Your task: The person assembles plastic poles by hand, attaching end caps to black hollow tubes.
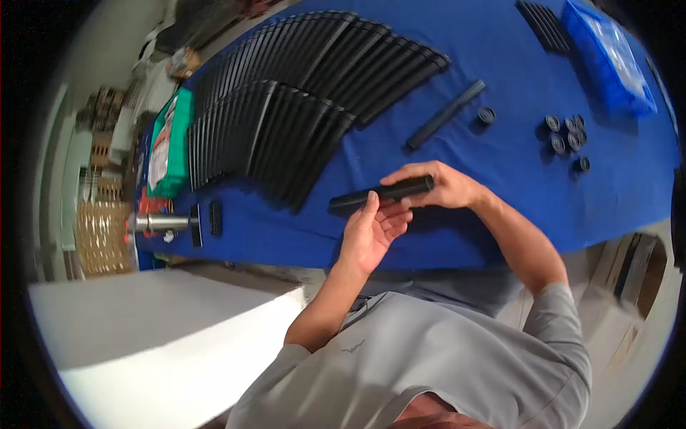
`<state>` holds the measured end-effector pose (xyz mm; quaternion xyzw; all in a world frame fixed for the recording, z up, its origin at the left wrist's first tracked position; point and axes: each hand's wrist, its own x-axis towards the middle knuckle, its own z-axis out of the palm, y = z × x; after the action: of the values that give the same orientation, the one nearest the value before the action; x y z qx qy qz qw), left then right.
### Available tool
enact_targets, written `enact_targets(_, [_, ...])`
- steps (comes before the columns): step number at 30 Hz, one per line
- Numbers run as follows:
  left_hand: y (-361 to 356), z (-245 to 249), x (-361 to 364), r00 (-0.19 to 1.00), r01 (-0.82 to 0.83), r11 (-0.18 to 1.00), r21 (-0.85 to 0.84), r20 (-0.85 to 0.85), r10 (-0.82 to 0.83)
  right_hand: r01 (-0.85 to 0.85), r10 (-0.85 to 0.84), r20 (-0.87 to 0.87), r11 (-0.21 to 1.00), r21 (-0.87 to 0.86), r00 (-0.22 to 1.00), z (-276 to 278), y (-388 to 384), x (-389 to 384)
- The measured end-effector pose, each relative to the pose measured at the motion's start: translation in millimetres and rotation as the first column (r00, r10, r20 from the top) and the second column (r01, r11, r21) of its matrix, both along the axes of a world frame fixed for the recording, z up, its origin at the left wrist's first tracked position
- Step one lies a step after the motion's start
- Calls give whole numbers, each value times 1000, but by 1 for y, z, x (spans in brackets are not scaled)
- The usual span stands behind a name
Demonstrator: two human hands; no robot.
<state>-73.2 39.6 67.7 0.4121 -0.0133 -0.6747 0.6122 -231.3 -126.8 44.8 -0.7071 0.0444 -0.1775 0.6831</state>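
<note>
A short black tube (400, 190) is held level above the near part of the blue-covered table, its right end showing a round opening. My left hand (373, 227) cradles the tube from below, thumb lying along its near side and fingers curled under it. From the right, my right hand (450, 187) wraps the other end, with fingers over the far side. Farther out on the cloth lies a similar black tube (446, 114), set diagonally. Beside that tube is a black ring-like cap (486, 116).
Long rows of black tubes (264, 136) cover the left and far table. Several black caps (558, 144) stand at right, near a blue bin (611, 57) and more tubes (544, 27). At left are a green bin (171, 146), a metal flask (163, 222) and a dark phone-like slab (196, 226).
</note>
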Motion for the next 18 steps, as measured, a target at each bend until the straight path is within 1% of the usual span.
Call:
enact_targets(1, [3, 3, 2, 968, 95, 995, 25, 229, -99, 26, -14, -84, 990, 137, 996, 4, 0, -4])
enact_targets(2, [10, 8, 6, 873, 185, 981, 59, 448, -192, 62, -59, -75, 997, 44, 995, 4, -2, -7])
enact_targets(3, [16, 12, 9, 719, 262, 958, 114, 639, -272, 95, -98, -63, 995, -42, 993, 3, -2, -8])
enact_targets(4, [17, 12, 0, 482, 184, 982, -51, 875, -45, 112, -113, -44, 993, -41, 993, 6, 1, -7])
enact_targets(5, [21, 4, 16, 251, 186, 981, -59, 968, 10, 128, -129, -23, 991, -41, 991, 12, 3, -8])
enact_targets(6, [10, 10, 21, -80, 243, 960, -136, 984, 159, 142, -142, -6, 989, -48, 990, 14, 3, -8])
enact_targets(7, [-3, 16, 23, -380, 328, 924, -195, 868, 318, 150, -150, 7, 988, -40, 989, 14, 4, -10])
enact_targets(8, [-11, 21, 24, -490, 389, 911, -138, 806, 331, 156, -156, 18, 987, -34, 988, 14, 5, -11])
enact_targets(9, [-17, 17, 25, -447, 386, 916, -112, 846, 292, 160, -159, 29, 987, -31, 987, 12, 5, -11])
enact_targets(11, [-22, 6, 29, -358, 378, 924, -59, 911, 205, 148, -144, 117, 989, -20, 983, 5, 3, -9])
enact_targets(12, [-25, 6, 31, -332, 405, 914, -7, 931, 154, 144, -139, 158, 989, -22, 978, 6, 1, -10])
enact_targets(15, [-28, 6, 44, -41, 425, 905, -15, 999, 36, 114, -114, 116, 993, 1, 987, 15, 0, -17])
enact_targets(16, [-27, 12, 46, 114, 444, 896, -10, 993, -45, 110, -108, 86, 994, -27, 990, 18, -3, -18])
enact_targets(18, [-24, 25, 48, 257, 510, 859, 40, 946, -197, 99, -98, 18, 992, -82, 995, 19, -8, -20])
